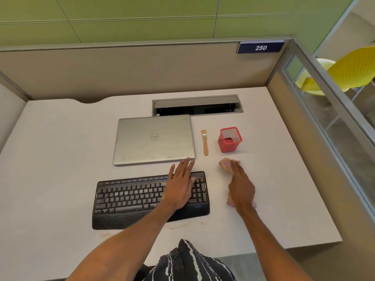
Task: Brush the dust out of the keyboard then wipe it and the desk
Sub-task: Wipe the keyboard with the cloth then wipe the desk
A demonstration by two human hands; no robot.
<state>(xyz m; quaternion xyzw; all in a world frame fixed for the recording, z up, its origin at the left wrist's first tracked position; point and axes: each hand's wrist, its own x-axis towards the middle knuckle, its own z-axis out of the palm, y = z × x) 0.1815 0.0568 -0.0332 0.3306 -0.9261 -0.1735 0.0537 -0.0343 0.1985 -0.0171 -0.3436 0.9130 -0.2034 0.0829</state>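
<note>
From my head camera, my left hand [180,185] lies flat on the right end of the black plastic keyboard [129,197], fingers straight and gripping nothing, the tips near the edge of the closed, matte silver laptop [154,138] beyond it. The keyboard is wide, with a textured palm rest along its near side, and sits on the smooth white desk [60,159]. To its right, my right hand [241,187] presses a soft pink-and-yellow cloth [225,164] against the desk, fingers extended. Farther off, the small brush [205,141] with its wooden handle lies just right of the laptop, beside a square red mesh cup [230,139].
</note>
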